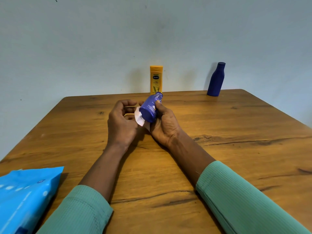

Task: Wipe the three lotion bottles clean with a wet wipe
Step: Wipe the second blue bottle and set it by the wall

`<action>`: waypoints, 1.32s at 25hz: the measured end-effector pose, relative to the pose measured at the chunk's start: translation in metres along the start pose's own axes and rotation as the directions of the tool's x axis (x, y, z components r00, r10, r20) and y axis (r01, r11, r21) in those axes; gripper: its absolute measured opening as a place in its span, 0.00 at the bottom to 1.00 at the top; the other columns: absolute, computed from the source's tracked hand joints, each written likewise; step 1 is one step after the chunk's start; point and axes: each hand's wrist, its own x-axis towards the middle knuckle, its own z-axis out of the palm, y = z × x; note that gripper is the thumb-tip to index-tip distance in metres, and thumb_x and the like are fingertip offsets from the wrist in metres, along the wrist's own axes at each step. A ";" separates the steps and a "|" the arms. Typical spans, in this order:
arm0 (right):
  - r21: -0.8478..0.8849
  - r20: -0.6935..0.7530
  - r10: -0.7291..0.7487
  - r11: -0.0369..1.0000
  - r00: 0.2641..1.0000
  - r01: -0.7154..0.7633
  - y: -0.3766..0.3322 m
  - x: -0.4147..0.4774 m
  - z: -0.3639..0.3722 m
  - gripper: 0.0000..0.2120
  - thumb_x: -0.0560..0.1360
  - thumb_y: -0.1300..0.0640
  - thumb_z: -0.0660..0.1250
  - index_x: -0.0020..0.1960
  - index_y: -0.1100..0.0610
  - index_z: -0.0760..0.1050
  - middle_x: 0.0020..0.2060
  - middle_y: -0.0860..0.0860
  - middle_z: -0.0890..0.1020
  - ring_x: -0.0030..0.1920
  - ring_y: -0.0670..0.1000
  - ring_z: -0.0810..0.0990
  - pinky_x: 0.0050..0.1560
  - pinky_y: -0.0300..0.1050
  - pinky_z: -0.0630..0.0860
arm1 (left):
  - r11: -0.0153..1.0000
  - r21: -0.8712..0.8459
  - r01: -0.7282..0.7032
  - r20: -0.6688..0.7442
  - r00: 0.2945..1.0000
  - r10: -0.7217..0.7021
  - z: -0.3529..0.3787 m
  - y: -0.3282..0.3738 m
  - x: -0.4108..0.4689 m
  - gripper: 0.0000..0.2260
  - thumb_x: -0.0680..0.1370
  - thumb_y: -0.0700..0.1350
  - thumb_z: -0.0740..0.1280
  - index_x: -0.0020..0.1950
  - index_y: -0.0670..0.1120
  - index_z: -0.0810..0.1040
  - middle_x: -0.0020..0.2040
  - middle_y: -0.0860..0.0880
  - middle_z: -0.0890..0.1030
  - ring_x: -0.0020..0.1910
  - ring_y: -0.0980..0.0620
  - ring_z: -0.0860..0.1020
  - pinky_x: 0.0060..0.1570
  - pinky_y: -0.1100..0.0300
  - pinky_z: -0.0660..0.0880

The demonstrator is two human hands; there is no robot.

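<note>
The right hand (164,127) grips the blue bottle (150,108), fingers curled under it and thumb pressed on its upper side. The bottle is tilted, base toward the camera and cap pointing away, held just above the middle of the desk (236,132). The left hand (121,122) is half closed beside it, its curled fingers pinching the white wipe (139,118), which lies against the bottle's base between the two hands. Both forearms reach forward over the desk in green sleeves, wrists close together. The yellow bottle (156,80) stands upright at the far edge, the navy bottle (216,80) well to its right. A blue wipes pack (25,196) lies near left.
</note>
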 end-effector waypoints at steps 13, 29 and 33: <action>0.071 0.072 -0.021 0.997 0.997 0.015 -0.012 0.001 -0.005 0.20 0.80 0.53 0.69 0.67 0.63 0.74 0.46 0.60 0.83 0.48 0.59 0.83 0.56 0.59 0.82 | 0.988 -0.015 -0.153 0.144 0.978 0.153 0.007 0.013 -0.010 0.10 0.75 0.42 0.78 0.55 0.46 0.86 0.54 0.52 0.85 0.55 0.56 0.84 0.53 0.60 0.82; 0.076 0.050 -0.039 0.996 0.998 0.035 -0.011 -0.005 -0.005 0.05 0.73 0.60 0.63 0.39 0.58 0.72 0.33 0.52 0.73 0.32 0.50 0.75 0.38 0.45 0.77 | 0.991 -0.082 0.104 0.278 0.957 -0.077 0.013 0.016 -0.015 0.04 0.76 0.44 0.77 0.51 0.48 0.88 0.47 0.50 0.87 0.45 0.49 0.85 0.50 0.42 0.84; 0.144 0.007 0.024 0.989 1.000 -0.025 -0.017 -0.007 -0.002 0.16 0.76 0.60 0.63 0.29 0.59 0.73 0.30 0.51 0.72 0.28 0.49 0.74 0.35 0.42 0.77 | 0.995 0.023 -0.100 0.312 0.946 0.088 0.018 0.019 -0.021 0.07 0.73 0.46 0.79 0.51 0.50 0.88 0.51 0.54 0.84 0.52 0.56 0.81 0.51 0.54 0.82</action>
